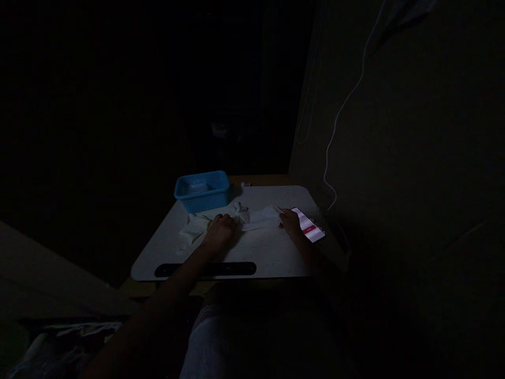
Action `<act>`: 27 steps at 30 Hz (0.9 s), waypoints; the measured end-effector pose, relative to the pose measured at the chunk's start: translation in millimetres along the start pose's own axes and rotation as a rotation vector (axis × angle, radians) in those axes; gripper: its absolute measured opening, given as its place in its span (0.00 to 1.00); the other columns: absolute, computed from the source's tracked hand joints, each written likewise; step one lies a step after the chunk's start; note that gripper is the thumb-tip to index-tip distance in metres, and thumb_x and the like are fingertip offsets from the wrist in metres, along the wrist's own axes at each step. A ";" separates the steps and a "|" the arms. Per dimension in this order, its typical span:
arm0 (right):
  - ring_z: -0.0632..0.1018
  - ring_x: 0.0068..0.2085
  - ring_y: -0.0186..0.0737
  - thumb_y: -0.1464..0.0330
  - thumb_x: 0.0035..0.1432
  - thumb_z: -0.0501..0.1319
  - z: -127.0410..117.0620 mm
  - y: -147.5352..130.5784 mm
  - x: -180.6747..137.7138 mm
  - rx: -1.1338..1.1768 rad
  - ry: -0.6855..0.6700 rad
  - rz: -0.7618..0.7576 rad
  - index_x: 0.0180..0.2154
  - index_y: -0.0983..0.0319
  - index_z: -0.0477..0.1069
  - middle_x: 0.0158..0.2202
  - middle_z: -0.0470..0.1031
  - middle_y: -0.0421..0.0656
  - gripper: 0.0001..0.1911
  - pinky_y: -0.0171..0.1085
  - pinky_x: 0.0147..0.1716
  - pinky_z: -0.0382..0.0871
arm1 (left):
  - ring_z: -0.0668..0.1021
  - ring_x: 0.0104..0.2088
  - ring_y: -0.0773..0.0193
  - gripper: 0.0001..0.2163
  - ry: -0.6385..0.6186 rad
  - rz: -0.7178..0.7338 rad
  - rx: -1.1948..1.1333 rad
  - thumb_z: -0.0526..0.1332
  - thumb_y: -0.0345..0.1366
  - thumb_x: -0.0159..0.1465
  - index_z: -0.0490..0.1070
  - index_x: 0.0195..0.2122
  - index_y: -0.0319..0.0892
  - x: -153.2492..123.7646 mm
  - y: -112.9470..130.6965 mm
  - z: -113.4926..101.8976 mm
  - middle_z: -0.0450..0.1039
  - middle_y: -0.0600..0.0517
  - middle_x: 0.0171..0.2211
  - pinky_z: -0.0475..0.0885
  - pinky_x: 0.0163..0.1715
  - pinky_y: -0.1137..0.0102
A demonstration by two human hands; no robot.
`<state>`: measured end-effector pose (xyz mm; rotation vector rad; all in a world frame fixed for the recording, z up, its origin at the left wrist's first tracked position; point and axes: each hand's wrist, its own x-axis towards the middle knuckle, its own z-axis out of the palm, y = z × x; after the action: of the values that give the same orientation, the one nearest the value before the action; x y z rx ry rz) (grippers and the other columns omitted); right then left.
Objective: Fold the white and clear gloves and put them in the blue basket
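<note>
The scene is very dark. A white cloth (252,218) lies stretched across a small white table (256,252). My left hand (221,227) rests closed on the middle of the cloth, fingers curled into it. My right hand (289,221) pinches the cloth's right end, just beside a lit phone (310,225) lying on the table. A crumpled part of the cloth (193,229) spreads to the left of my left hand.
A blue plastic tub (203,190) stands at the table's far left corner, a small red-and-white object (245,183) behind it. A white cable (335,131) hangs down the wall on the right. A dark slot (205,269) runs along the table's near edge.
</note>
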<state>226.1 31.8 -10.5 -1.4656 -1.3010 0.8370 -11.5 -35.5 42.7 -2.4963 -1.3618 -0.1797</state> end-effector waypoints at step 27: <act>0.70 0.41 0.42 0.70 0.57 0.52 -17.2 -19.3 -64.4 -1.042 -0.300 -0.693 0.34 0.63 0.73 0.37 0.73 0.48 0.11 0.40 0.42 0.59 | 0.74 0.36 0.60 0.11 0.297 -0.634 -0.734 0.53 0.29 0.51 0.68 0.36 0.38 -0.6 30.6 45.4 0.73 0.46 0.34 0.68 0.37 0.67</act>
<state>223.7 -35.5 6.2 -1.4397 -2.4873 -0.1653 12.5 -37.5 -6.4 -2.2515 -2.1729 -1.3313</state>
